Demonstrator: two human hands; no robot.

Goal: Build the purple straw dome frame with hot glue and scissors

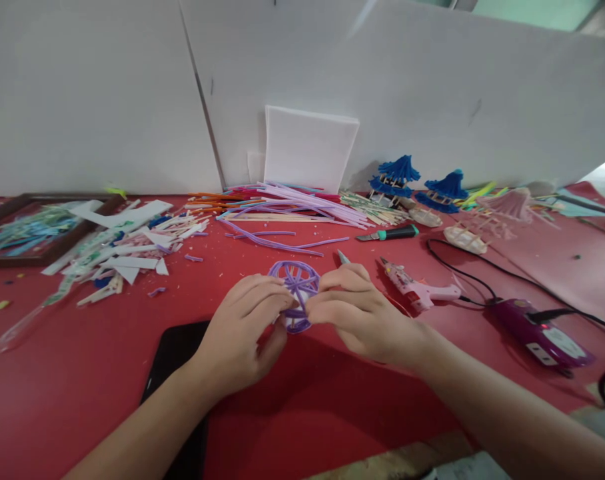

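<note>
A round openwork piece of purple pipe cleaners (297, 275), with strands crossing at its centre and some white beneath, is held between my hands above the red table. My left hand (250, 317) pinches its left edge with bent fingers. On the opposite side my right hand (355, 310) closes its fingers on the right edge. The fingertips hide parts of the rim. A pointed grey tip (343, 257) sticks out just beyond my right hand; the rest of that tool is covered.
Right of my hands lie a pink glue gun (422, 288), a purple power strip (540, 333) with black cords, and a craft knife (395, 233). Pipe cleaners (302, 203) lie behind. Scraps (127, 250) cover the left, near a black phone-like slab (175, 353). Small blue-roofed models (396, 177) stand at the back.
</note>
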